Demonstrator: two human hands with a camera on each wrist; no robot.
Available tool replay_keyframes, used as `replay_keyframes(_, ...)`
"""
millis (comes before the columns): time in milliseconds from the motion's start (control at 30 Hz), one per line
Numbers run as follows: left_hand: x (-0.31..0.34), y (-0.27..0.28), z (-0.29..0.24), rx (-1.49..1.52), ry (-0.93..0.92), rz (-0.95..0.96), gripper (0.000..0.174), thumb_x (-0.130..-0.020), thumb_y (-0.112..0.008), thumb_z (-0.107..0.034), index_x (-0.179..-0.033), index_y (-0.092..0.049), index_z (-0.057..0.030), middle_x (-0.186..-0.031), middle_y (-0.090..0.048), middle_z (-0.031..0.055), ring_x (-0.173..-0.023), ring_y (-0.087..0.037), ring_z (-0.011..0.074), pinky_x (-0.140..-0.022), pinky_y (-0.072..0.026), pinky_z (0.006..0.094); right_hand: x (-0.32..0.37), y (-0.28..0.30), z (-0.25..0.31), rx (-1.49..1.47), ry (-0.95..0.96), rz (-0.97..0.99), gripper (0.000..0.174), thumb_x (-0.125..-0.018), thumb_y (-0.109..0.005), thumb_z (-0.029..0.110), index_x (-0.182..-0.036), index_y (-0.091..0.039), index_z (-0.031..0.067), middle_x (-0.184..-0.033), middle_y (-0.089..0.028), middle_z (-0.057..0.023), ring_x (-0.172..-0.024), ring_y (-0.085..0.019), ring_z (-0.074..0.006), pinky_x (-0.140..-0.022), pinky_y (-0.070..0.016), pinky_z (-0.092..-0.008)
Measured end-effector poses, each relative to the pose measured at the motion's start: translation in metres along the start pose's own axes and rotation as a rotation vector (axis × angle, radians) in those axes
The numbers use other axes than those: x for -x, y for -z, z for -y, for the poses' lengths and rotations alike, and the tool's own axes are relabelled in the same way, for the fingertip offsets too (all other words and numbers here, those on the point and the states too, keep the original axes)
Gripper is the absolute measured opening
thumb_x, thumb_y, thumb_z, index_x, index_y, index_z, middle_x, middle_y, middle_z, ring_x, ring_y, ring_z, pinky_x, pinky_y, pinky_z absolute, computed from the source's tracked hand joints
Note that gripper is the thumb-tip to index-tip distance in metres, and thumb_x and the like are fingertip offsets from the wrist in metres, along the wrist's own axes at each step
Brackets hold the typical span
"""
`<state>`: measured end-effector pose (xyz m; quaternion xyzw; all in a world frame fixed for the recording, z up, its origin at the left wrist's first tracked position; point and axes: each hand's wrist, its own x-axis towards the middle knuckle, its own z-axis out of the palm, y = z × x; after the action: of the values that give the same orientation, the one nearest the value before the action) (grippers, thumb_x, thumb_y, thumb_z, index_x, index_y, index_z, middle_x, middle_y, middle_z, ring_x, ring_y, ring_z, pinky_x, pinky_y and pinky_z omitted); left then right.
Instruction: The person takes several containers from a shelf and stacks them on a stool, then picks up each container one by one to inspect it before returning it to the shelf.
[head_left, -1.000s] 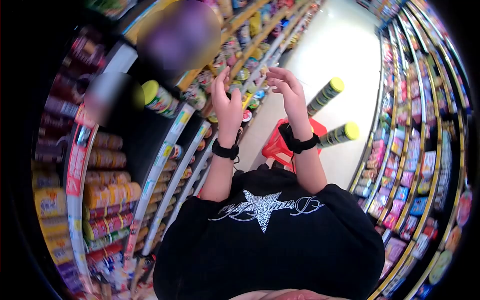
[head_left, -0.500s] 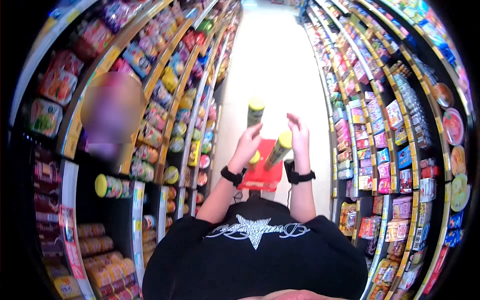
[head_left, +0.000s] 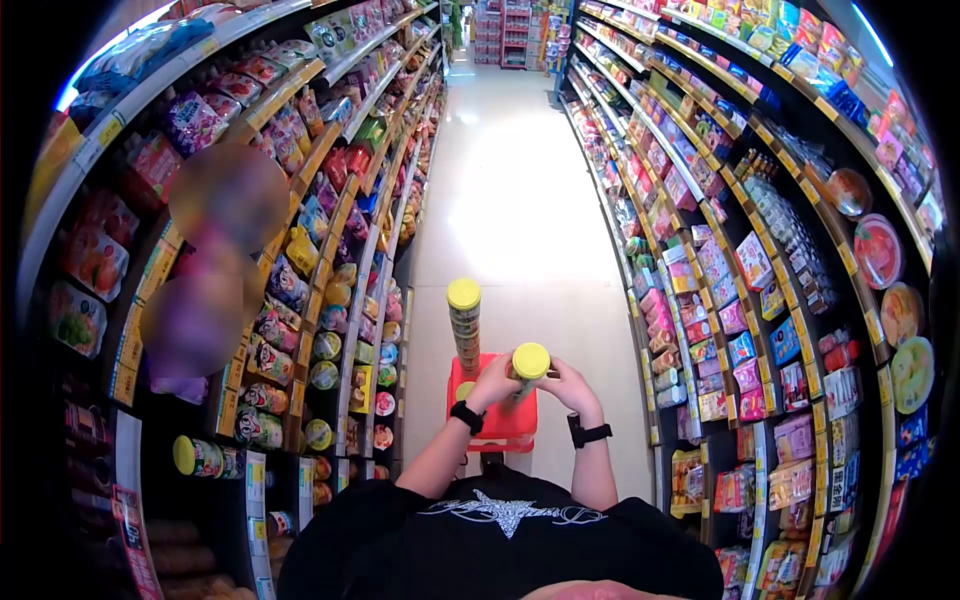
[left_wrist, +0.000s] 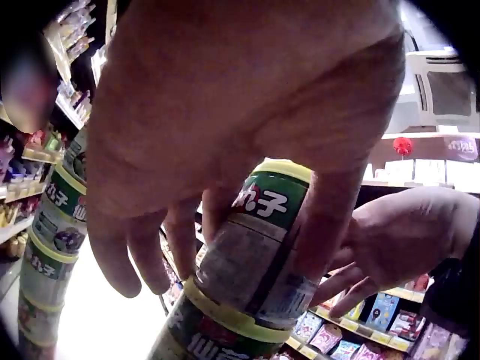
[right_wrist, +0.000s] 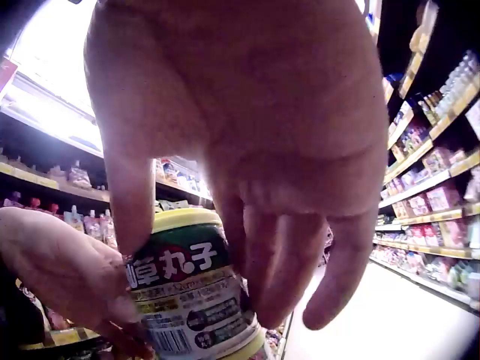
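Note:
A stack of jars (head_left: pixel 531 361) with yellow lids and green labels stands between my hands in the head view. My left hand (head_left: pixel 492 384) grips its upper part, thumb on one side and fingers on the other. From the opposite side my right hand (head_left: pixel 577 392) holds the same stack; in the right wrist view its thumb and fingers straddle the top jar (right_wrist: pixel 187 270). A second tall jar stack (head_left: pixel 465 325) rises just beyond my left hand, with another yellow lid (head_left: pixel 464 391) lower down. Below sits a red plastic basket (head_left: pixel 518 425), partly hidden by the hands.
Stocked shelves (head_left: pixel 330 190) line the left of the aisle, and more shelves (head_left: pixel 690 280) line the right. The pale floor (head_left: pixel 520 200) runs ahead between them. A yellow-lidded jar (head_left: pixel 197 457) lies on its side on the left shelf.
Both hands were apart and raised, holding nothing; they have come down and together around the jar stack. The head view has swung from the left shelf to face along the aisle.

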<state>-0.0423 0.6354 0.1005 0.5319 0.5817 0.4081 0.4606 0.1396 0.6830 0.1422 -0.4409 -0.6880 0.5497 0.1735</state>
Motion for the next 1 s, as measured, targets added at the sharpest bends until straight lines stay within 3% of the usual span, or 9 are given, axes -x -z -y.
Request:
replay_keyframes(100, 0.007, 0.005, -0.013, -0.021, -0.020, -0.038, 0.064, -0.064, -0.070, -0.008, -0.124, -0.048, -0.0029, -0.112, -0.059, 0.0176, -0.108, -0.056, 0.0292, -0.093, -0.0428, 0.0353, -0.006, -0.002, -0.002, 0.039, 0.098, -0.018, 0.059, -0.074, -0.071, 0.018, -0.126, -0.048, 0.0013, -0.120, -0.057, -0.0151, -0.111, -0.055, -0.0259, -0.093, -0.0438, -0.0346)
replay_keyframes(200, 0.014, 0.010, -0.024, -0.192, -0.099, -0.095, 0.058, -0.069, -0.073, -0.014, -0.121, -0.051, -0.0007, -0.111, -0.060, 0.0152, -0.104, -0.058, 0.0252, -0.084, -0.0470, 0.0342, -0.005, -0.004, 0.010, 0.143, 0.060, -0.031, 0.059, -0.073, -0.072, 0.018, -0.125, -0.049, 0.0028, -0.116, -0.059, -0.0142, -0.108, -0.057, -0.0258, -0.091, -0.0448, -0.0344)
replay_keyframes(300, 0.018, 0.013, -0.030, -0.188, -0.114, -0.185, 0.065, -0.068, -0.075, -0.018, -0.126, -0.047, -0.0040, -0.114, -0.059, 0.0169, -0.108, -0.056, 0.0297, -0.092, -0.0431, 0.0360, -0.005, -0.004, 0.027, 0.129, 0.136, -0.057, 0.059, -0.072, -0.073, 0.018, -0.125, -0.050, 0.0042, -0.114, -0.061, -0.0138, -0.106, -0.058, -0.0266, -0.090, -0.0456, -0.0346)
replay_keyframes(500, 0.046, 0.045, -0.072, -0.072, -0.158, -0.312, 0.065, -0.070, -0.074, -0.020, -0.127, -0.046, -0.0047, -0.119, -0.056, 0.0170, -0.112, -0.053, 0.0295, -0.093, -0.0425, 0.0366, 0.007, -0.017, 0.091, 0.071, 0.272, -0.074, 0.061, -0.071, -0.073, 0.014, -0.126, -0.049, 0.0042, -0.118, -0.058, -0.0146, -0.105, -0.059, -0.0256, -0.088, -0.0462, -0.0339)
replay_keyframes(633, 0.084, 0.076, -0.095, -0.060, -0.112, -0.454, 0.066, -0.070, -0.074, -0.018, -0.128, -0.046, -0.0062, -0.119, -0.056, 0.0160, -0.113, -0.053, 0.0288, -0.094, -0.0420, 0.0355, 0.000, -0.046, 0.111, -0.025, 0.403, 0.015, 0.066, -0.074, -0.070, 0.013, -0.133, -0.041, 0.0056, -0.122, -0.056, -0.0135, -0.114, -0.053, -0.0216, -0.093, -0.0424, -0.0353)
replay_keyframes(667, 0.094, 0.083, -0.096, -0.116, -0.175, -0.535, 0.067, -0.069, -0.075, -0.017, -0.129, -0.046, -0.0070, -0.120, -0.056, 0.0155, -0.113, -0.053, 0.0283, -0.095, -0.0417, 0.0352, 0.000, -0.055, 0.119, -0.068, 0.404, 0.092, 0.071, -0.076, -0.068, 0.016, -0.137, -0.035, 0.0037, -0.130, -0.049, -0.0132, -0.120, -0.047, -0.0237, -0.097, -0.0372, -0.0377)
replay_keyframes(800, 0.143, 0.114, -0.098, -0.183, -0.210, -0.729, 0.070, -0.067, -0.077, -0.018, -0.130, -0.047, -0.0080, -0.123, -0.054, 0.0146, -0.114, -0.052, 0.0279, -0.096, -0.0408, 0.0357, 0.004, -0.105, 0.148, -0.241, 0.507, 0.250, 0.068, -0.079, -0.065, 0.014, -0.138, -0.033, 0.0028, -0.131, -0.046, -0.0129, -0.119, -0.046, -0.0227, -0.099, -0.0364, -0.0372)
replay_keyframes(900, 0.178, 0.136, -0.088, -0.224, -0.243, -0.854, 0.071, -0.067, -0.078, -0.019, -0.130, -0.046, -0.0080, -0.125, -0.053, 0.0147, -0.116, -0.050, 0.0276, -0.096, -0.0401, 0.0363, 0.005, -0.146, 0.163, -0.179, 0.543, 0.309, 0.066, -0.080, -0.064, 0.013, -0.137, -0.033, 0.0023, -0.131, -0.045, -0.0124, -0.119, -0.046, -0.0220, -0.099, -0.0366, -0.0367)
replay_keyframes(1000, 0.223, 0.148, -0.086, -0.234, -0.142, -0.986, 0.071, -0.067, -0.078, -0.020, -0.130, -0.046, -0.0079, -0.127, -0.051, 0.0146, -0.116, -0.050, 0.0269, -0.097, -0.0396, 0.0368, 0.011, -0.186, 0.179, -0.148, 0.671, 0.387, 0.063, -0.082, -0.063, 0.015, -0.137, -0.034, 0.0021, -0.132, -0.044, -0.0128, -0.118, -0.046, -0.0221, -0.099, -0.0366, -0.0359)
